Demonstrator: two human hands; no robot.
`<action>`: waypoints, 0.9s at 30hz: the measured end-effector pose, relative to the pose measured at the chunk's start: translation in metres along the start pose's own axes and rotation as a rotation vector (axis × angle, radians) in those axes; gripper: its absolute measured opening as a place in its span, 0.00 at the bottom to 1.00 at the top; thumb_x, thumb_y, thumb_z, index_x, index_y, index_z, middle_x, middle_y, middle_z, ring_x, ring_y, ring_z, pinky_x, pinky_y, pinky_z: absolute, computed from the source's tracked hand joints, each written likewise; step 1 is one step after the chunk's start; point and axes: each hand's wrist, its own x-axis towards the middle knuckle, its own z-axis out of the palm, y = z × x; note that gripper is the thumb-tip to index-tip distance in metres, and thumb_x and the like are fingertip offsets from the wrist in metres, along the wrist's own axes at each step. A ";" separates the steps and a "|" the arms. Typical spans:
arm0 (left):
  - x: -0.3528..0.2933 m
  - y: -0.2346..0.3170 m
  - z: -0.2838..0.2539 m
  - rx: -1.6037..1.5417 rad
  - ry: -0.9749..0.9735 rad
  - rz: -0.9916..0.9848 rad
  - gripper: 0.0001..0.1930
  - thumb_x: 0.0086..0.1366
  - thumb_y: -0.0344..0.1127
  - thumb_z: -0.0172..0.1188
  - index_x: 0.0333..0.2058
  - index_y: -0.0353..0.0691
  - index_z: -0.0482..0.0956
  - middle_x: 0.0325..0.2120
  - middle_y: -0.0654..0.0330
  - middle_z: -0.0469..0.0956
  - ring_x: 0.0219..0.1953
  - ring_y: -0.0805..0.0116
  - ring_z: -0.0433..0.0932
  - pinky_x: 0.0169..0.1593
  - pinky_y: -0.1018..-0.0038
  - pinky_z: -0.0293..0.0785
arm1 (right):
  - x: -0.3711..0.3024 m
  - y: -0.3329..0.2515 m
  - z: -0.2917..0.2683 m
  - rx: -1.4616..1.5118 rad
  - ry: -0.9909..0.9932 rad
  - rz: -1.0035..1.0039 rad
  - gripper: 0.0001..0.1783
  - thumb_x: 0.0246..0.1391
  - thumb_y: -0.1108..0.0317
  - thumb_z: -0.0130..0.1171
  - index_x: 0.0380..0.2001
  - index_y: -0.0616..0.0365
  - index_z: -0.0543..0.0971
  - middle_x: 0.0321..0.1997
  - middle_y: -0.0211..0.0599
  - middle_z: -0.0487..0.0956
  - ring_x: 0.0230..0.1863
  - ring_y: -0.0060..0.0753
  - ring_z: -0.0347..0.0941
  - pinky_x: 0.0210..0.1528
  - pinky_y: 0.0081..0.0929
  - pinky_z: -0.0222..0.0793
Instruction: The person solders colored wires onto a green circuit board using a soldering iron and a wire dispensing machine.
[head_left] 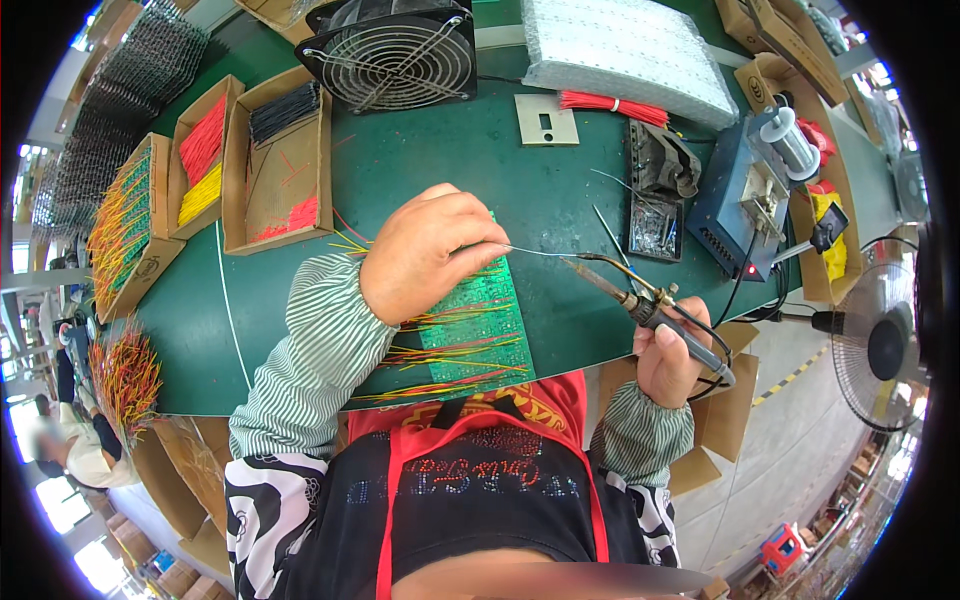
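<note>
My left hand lies over the top of a green circuit board on the green table and pinches a thin solder wire that runs to the right. My right hand grips a soldering iron, its tip pointing left toward the end of the wire, just right of the board. Red and yellow wires stick out from the board's left side.
Cardboard boxes of red, yellow and black wires stand at the back left. A black fan is at the back, a blue soldering station with a solder spool to the right, and a small tray beside it.
</note>
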 end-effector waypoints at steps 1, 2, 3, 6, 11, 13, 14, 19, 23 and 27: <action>0.000 0.000 0.000 0.008 -0.002 -0.004 0.04 0.49 0.31 0.60 0.25 0.39 0.77 0.24 0.61 0.74 0.31 0.65 0.71 0.35 0.72 0.68 | 0.001 0.000 0.000 0.010 0.000 0.001 0.11 0.41 0.74 0.56 0.29 0.62 0.67 0.20 0.40 0.73 0.16 0.24 0.68 0.17 0.16 0.66; -0.001 -0.001 -0.001 0.008 -0.003 -0.006 0.04 0.49 0.31 0.60 0.25 0.39 0.77 0.24 0.61 0.74 0.31 0.65 0.71 0.35 0.72 0.68 | 0.001 0.001 0.000 0.011 0.000 0.003 0.11 0.41 0.74 0.56 0.29 0.62 0.67 0.20 0.40 0.73 0.16 0.24 0.68 0.17 0.16 0.66; -0.001 -0.001 -0.001 0.012 0.000 -0.006 0.04 0.49 0.31 0.60 0.25 0.39 0.77 0.24 0.61 0.74 0.31 0.65 0.71 0.35 0.72 0.67 | 0.002 0.001 0.000 0.021 0.005 0.009 0.11 0.40 0.74 0.55 0.29 0.62 0.66 0.20 0.40 0.73 0.16 0.24 0.68 0.17 0.16 0.66; -0.001 -0.003 0.001 0.004 -0.017 -0.016 0.05 0.50 0.33 0.59 0.25 0.39 0.77 0.24 0.61 0.73 0.31 0.63 0.71 0.36 0.71 0.67 | 0.003 0.002 -0.003 0.034 0.023 0.024 0.10 0.40 0.75 0.54 0.28 0.62 0.66 0.20 0.40 0.73 0.16 0.24 0.68 0.17 0.16 0.65; -0.003 -0.007 0.003 0.023 -0.025 -0.036 0.05 0.51 0.34 0.57 0.26 0.40 0.77 0.24 0.61 0.73 0.31 0.62 0.70 0.37 0.70 0.67 | 0.004 0.002 -0.003 0.032 0.042 0.057 0.10 0.40 0.75 0.53 0.28 0.62 0.66 0.20 0.41 0.73 0.16 0.25 0.68 0.18 0.16 0.65; -0.004 -0.009 0.005 0.051 0.004 -0.024 0.05 0.49 0.32 0.60 0.25 0.39 0.78 0.24 0.62 0.74 0.30 0.65 0.71 0.35 0.72 0.67 | 0.005 0.002 -0.003 0.030 0.034 0.061 0.10 0.40 0.75 0.52 0.29 0.62 0.66 0.20 0.41 0.73 0.16 0.25 0.67 0.18 0.16 0.65; -0.004 -0.010 0.005 0.050 0.004 -0.025 0.05 0.49 0.32 0.60 0.25 0.39 0.78 0.24 0.62 0.74 0.30 0.65 0.71 0.35 0.72 0.67 | 0.006 0.002 -0.003 0.029 0.035 0.062 0.10 0.40 0.75 0.52 0.29 0.62 0.66 0.20 0.41 0.73 0.16 0.25 0.67 0.18 0.16 0.65; -0.006 -0.013 0.004 0.067 -0.027 -0.031 0.06 0.49 0.32 0.60 0.28 0.39 0.78 0.25 0.61 0.74 0.31 0.64 0.71 0.36 0.72 0.67 | 0.006 0.002 -0.001 0.020 0.045 0.045 0.10 0.42 0.75 0.53 0.30 0.63 0.67 0.20 0.41 0.72 0.16 0.24 0.66 0.18 0.17 0.64; -0.003 -0.006 0.006 0.084 -0.015 -0.049 0.09 0.48 0.33 0.60 0.30 0.38 0.77 0.27 0.60 0.74 0.32 0.63 0.71 0.37 0.72 0.67 | 0.006 0.003 -0.001 0.015 0.055 0.045 0.10 0.43 0.74 0.54 0.30 0.63 0.67 0.20 0.40 0.72 0.16 0.24 0.66 0.18 0.16 0.63; -0.001 0.000 0.013 0.067 0.032 -0.060 0.10 0.49 0.33 0.60 0.32 0.38 0.76 0.27 0.59 0.73 0.32 0.62 0.71 0.38 0.71 0.67 | 0.006 0.004 0.000 0.017 0.041 0.048 0.10 0.43 0.74 0.54 0.30 0.63 0.67 0.20 0.40 0.72 0.16 0.24 0.66 0.18 0.16 0.63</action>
